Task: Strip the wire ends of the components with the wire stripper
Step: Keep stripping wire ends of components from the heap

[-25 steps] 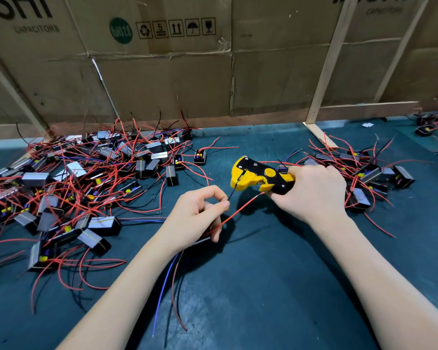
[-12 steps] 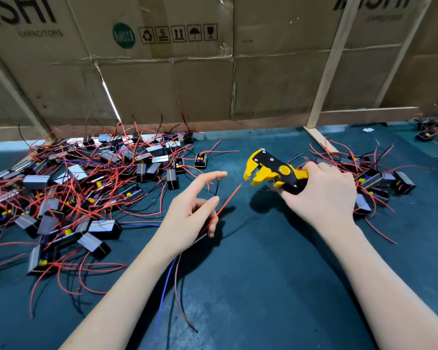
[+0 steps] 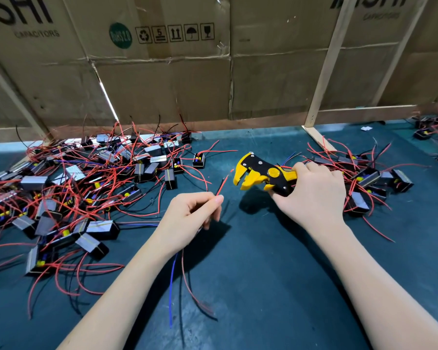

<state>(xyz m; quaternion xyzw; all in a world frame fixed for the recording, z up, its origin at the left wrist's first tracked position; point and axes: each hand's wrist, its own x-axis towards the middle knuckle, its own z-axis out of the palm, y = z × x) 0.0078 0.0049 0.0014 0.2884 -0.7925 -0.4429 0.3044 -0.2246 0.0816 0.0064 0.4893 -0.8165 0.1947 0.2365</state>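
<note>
The right hand (image 3: 311, 195) grips the handles of the wire stripper (image 3: 262, 174) – yellow and black, its long axis across the desk (image 3: 263, 274), its open mouth pointing left at the tip of a red wire (image 3: 221, 185). The left hand (image 3: 190, 218) pinches this wire, which points up and right toward the tool. Behind, the cardboard (image 3: 162, 72) reads "CAPACITORS" and "RoHS 2.0" – the piles of components (image 3: 74, 188) lie left and right.

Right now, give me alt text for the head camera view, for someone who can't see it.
A person's left hand pinches a red wire, its tip just short of the open yellow-and-black wire stripper held in the right hand. Piles of wired components lie on the dark green table, cardboard behind.
</note>
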